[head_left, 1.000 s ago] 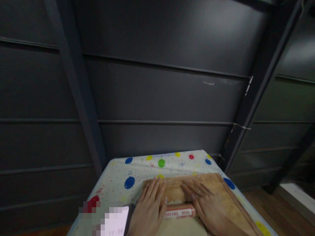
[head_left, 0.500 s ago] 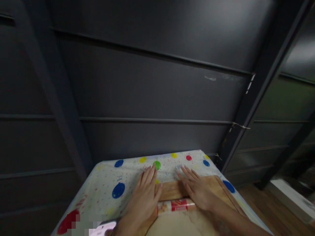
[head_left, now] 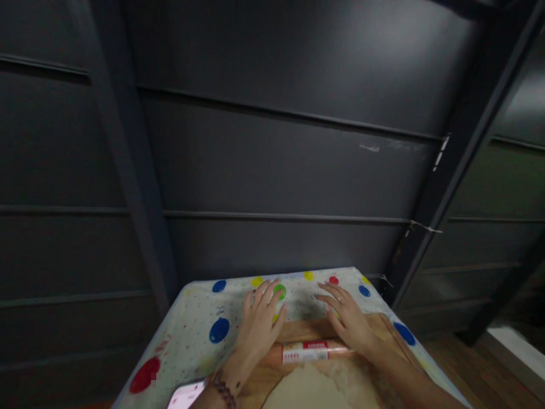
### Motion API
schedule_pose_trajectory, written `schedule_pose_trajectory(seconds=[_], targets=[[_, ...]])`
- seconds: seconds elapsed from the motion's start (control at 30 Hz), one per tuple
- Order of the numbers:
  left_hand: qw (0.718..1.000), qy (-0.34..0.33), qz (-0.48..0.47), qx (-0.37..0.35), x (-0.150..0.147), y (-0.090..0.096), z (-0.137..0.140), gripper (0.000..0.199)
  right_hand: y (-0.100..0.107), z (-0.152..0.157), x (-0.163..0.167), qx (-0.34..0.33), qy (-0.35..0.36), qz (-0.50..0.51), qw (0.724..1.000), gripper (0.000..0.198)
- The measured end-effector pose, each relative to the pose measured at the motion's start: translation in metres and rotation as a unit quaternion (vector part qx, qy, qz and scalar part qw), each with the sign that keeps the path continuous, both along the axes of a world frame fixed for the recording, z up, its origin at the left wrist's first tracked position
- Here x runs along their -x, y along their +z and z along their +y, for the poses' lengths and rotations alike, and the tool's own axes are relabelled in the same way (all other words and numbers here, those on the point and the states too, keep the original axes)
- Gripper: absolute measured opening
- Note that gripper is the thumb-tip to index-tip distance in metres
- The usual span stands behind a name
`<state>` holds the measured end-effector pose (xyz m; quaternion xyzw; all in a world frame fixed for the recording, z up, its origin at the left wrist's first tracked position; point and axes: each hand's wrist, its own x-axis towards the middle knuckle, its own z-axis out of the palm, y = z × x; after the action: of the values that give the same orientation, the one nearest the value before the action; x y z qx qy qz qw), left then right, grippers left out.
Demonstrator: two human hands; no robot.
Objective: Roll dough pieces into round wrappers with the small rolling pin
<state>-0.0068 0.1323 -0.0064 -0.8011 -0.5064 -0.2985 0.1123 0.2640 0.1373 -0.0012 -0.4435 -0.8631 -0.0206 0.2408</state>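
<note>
A wooden rolling pin (head_left: pixel 305 351) with a red and white printed label lies crosswise on a wooden board (head_left: pixel 385 332). Just in front of it spreads a flat, pale sheet of dough (head_left: pixel 309 389). My left hand (head_left: pixel 259 326) is over the pin's left end, fingers stretched out and apart. Over the right end is my right hand (head_left: pixel 349 325), its fingers also spread, with a ring on one. Neither hand is wrapped round the pin; whether the palms touch it is hard to tell. A beaded bracelet circles my left wrist.
A cloth (head_left: pixel 193 321) printed with coloured balloons covers the table. A phone (head_left: pixel 187 395) with a lit screen lies at the front left, partly behind my left forearm. Dark wall panels (head_left: pixel 276 165) rise behind the table, and wooden floor (head_left: pixel 464 363) shows at right.
My fingers have lifted and spread further apart. The rolling pin's label has turned, showing more white, and more of the pin is visible. The view has shifted slightly.
</note>
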Motion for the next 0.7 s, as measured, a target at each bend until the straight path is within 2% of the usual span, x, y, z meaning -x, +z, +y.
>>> schedule_pose_trajectory(seconds=[0.13, 0.2, 0.33, 0.43, 0.5, 0.57, 0.7], targets=[[0.998, -0.061, -0.027, -0.015, 0.009, 0.02, -0.016, 0.037, 0.021, -0.025, 0.0, 0.078, 0.15, -0.079, 0.983, 0.047], [0.997, -0.058, -0.042, -0.015, 0.012, 0.025, -0.027, 0.036, 0.023, -0.037, 0.001, 0.106, 0.174, -0.126, 0.971, 0.053], [0.997, -0.053, -0.048, -0.012, 0.015, 0.033, -0.062, 0.033, 0.008, -0.054, 0.005, 0.091, 0.089, -0.144, 0.981, 0.046], [0.994, -0.098, -0.035, 0.026, 0.012, 0.037, -0.095, 0.034, 0.001, -0.068, 0.004, 0.079, -0.011, -0.129, 0.988, 0.041], [0.988, -0.13, -0.022, 0.087, 0.009, 0.035, -0.114, 0.035, 0.006, -0.08, -0.001, 0.089, -0.091, -0.119, 0.985, 0.035], [0.978, -0.122, -0.019, 0.166, 0.004, 0.028, -0.126, 0.038, 0.016, -0.095, -0.012, 0.101, -0.136, -0.098, 0.981, 0.031], [0.954, -0.025, -0.015, 0.3, -0.008, 0.014, -0.136, 0.051, 0.029, -0.122, -0.039, 0.047, -0.109, 0.012, 0.993, 0.033]])
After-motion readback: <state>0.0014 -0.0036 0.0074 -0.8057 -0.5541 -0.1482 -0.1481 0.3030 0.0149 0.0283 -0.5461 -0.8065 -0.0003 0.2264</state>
